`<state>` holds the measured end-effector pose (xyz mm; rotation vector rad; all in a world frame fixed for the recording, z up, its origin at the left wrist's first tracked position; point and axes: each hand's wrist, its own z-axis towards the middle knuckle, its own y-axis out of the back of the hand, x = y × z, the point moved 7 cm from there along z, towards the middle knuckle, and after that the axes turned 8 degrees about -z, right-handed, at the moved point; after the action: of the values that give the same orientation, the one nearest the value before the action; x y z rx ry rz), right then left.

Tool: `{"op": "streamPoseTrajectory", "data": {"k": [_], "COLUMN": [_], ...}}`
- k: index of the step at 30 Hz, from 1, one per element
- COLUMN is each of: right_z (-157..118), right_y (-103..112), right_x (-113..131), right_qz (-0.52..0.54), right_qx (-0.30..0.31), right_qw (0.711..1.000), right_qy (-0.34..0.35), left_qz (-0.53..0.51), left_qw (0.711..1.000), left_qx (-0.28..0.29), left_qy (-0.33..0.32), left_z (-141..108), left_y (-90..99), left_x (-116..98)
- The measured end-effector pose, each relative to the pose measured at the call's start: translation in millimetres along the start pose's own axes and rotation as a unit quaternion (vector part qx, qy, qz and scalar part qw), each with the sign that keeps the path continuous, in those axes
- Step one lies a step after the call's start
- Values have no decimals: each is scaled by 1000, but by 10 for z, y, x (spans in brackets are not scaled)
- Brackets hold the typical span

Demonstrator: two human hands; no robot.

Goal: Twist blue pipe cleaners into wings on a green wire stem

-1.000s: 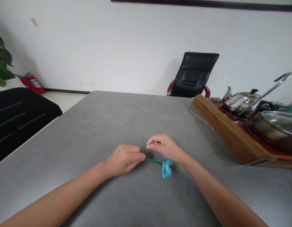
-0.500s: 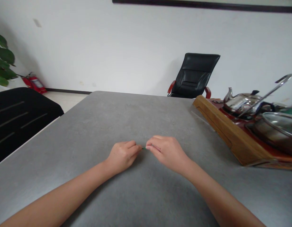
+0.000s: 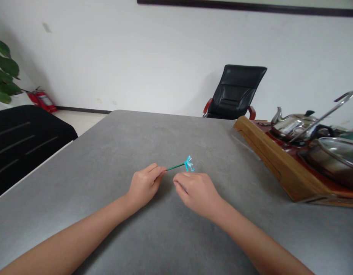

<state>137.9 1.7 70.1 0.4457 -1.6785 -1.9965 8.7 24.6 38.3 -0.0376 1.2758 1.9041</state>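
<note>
A small artificial flower (image 3: 189,163) with light blue, shiny petals and a thin green stem slants up to the right above the table. My left hand (image 3: 146,185) pinches the lower end of that stem between thumb and fingers. Just below the blossom, my right hand (image 3: 197,193) has its fingers curled and thumb tip against them. The flower passes beyond its knuckles, and nothing shows between its fingertips. Both hands are low over the grey table (image 3: 130,141).
At right stands a wooden tea tray (image 3: 262,156) with a steel kettle (image 3: 293,124), a lidded pot (image 3: 333,158) and a long-handled ladle (image 3: 322,116). Black chairs (image 3: 239,89) stand beyond the table and at left. A fire extinguisher (image 3: 44,101) and a plant (image 3: 6,68) are far left.
The blue blossom and more green stem have come into view. My right hand has let go of the flower and moved slightly down; my left hand has shifted slightly left and up with the stem.
</note>
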Motion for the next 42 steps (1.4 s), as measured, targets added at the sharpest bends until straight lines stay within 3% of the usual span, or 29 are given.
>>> {"op": "streamPoseTrajectory", "data": {"k": [14, 23, 29, 35, 42], "right_z": [17, 32, 75, 110, 154], "right_y": [-253, -387, -567, -605, -828], "right_x": [-164, -323, -486, -548, -665], "right_qz": [63, 151, 290, 395, 493], "right_qx": [0, -5, -6, -15, 54], "right_qw": [997, 985, 952, 916, 862], "right_qy": [-44, -86, -103, -72, -109], "left_qz": [-167, -280, -353, -349, -363], "left_qw": [984, 952, 924, 926, 908], "left_qx": [-6, 25, 62, 100, 195], "left_qy": [65, 118, 132, 106, 73], "left_z": [44, 45, 42, 54, 15], "left_y": [-41, -107, -199, -197, -271], "left_x": [115, 151, 166, 84, -45]}}
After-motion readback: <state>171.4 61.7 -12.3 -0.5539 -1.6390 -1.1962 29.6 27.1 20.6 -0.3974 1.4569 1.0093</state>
